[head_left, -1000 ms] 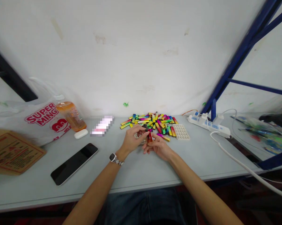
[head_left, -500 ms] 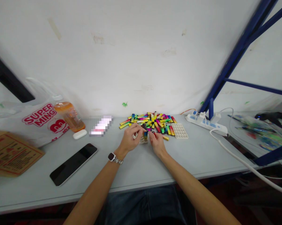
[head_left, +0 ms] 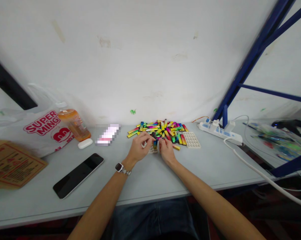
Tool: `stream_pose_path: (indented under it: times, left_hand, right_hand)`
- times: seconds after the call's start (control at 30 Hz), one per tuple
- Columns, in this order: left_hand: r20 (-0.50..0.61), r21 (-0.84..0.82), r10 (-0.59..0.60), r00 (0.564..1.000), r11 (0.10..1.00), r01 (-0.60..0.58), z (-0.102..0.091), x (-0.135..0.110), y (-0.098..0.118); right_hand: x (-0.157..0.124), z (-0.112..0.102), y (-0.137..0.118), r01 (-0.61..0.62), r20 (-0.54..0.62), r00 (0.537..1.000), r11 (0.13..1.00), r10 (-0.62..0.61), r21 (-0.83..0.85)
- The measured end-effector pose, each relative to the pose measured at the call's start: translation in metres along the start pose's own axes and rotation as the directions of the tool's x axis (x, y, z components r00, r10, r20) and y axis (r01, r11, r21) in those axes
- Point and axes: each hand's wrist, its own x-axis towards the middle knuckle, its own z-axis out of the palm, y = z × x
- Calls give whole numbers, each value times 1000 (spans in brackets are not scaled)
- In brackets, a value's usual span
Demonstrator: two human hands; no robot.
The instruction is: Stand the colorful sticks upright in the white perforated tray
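A pile of slim, shiny rainbow-coloured bars [head_left: 167, 128], which look like lighter cases, lies against the wall. At its front edge my left hand [head_left: 139, 146], with a watch on the wrist, has thumb and fingers pinched over a small dark piece whose kind I cannot make out. Close beside it, my right hand [head_left: 168, 151] is closed, and its fingers hide what they hold. A blue and yellow bar [head_left: 155, 144] shows between the two hands. Under them, a pale pitted tray [head_left: 153, 150] is mostly covered.
Another pale pitted tray [head_left: 193, 140] lies right of the pile. A power strip [head_left: 220, 132] with a white cable is further right, by a blue metal frame [head_left: 240, 76]. On the left are a phone [head_left: 78, 175], a white case [head_left: 85, 143], a bottle [head_left: 74, 123] and a cardboard box [head_left: 15, 163].
My right hand has shifted slightly, its fingers curling a little more beside the blue and yellow bar. The left hand stays almost where it was.
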Motion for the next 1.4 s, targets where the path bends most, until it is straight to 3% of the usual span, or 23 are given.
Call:
stream_pose_path:
  times: [0.73,1.4]
  left_hand:
    - [-4,-8,-7,1000,1000,7,1,-1,-2]
    - [10,3,-21,1000,1000,21,0,0,0]
  right_hand:
    - [-4,-2,-2,-34,81,996,998,29,59]
    - [-4,-1,7,15,59,998,999,-17,35]
